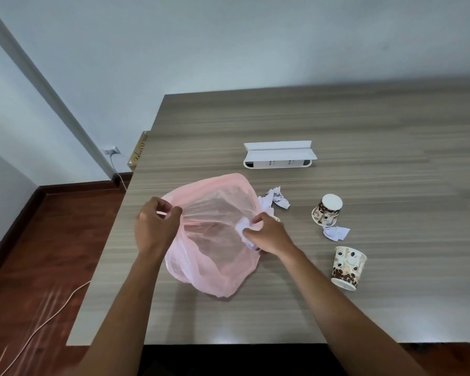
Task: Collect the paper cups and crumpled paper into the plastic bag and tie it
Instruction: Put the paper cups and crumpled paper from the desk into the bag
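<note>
Head view: our left hand (pixel 155 229) pinches the bag (pixel 215 256) rim; right hand (pixel 266 234) fingers clutch a paper wad (pixel 243 232) at its mouth. Beyond them, two cups (pixel 326 210) and more paper (pixel 274 200) remain; bag untied.

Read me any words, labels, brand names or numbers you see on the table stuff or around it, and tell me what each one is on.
Nothing can be read for certain.
Cardboard box left of the table: gold handwriting-like marks, too blurred and tilted to read.
Two paper cups: brown coffee-bean pattern, any wording too small.
White power strip: no visible label.
Pink plastic bag: no print visible.
</note>
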Tool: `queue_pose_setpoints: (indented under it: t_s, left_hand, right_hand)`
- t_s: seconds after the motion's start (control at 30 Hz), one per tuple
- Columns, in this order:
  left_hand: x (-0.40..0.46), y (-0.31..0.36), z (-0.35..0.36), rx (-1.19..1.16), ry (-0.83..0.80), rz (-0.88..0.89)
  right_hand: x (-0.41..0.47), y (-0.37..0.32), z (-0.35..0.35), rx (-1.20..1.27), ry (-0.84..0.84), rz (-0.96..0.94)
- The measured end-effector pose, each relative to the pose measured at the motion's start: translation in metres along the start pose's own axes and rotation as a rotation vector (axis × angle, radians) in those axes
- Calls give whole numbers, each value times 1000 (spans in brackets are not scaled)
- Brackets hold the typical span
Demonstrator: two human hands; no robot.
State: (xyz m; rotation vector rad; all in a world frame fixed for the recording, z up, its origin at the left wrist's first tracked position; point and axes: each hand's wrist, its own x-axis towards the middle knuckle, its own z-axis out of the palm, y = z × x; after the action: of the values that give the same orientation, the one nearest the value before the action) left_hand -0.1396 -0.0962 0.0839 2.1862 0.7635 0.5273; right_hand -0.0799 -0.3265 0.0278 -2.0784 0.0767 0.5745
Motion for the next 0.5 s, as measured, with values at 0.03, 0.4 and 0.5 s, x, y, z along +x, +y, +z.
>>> queue_pose_setpoints:
  t_s: [0.03,0.4,0.5]
  left_hand:
    - [-1,0,1,-6,-10,2]
    - [-2,-14,-4,-41,36,-7]
    - [-1,-23,-14,-60,84,0]
  right_hand:
    - [3,-10,10,8,-46,22]
    - [13,-1,36,78,291,-151]
    - [20,30,16,-2,679,-102]
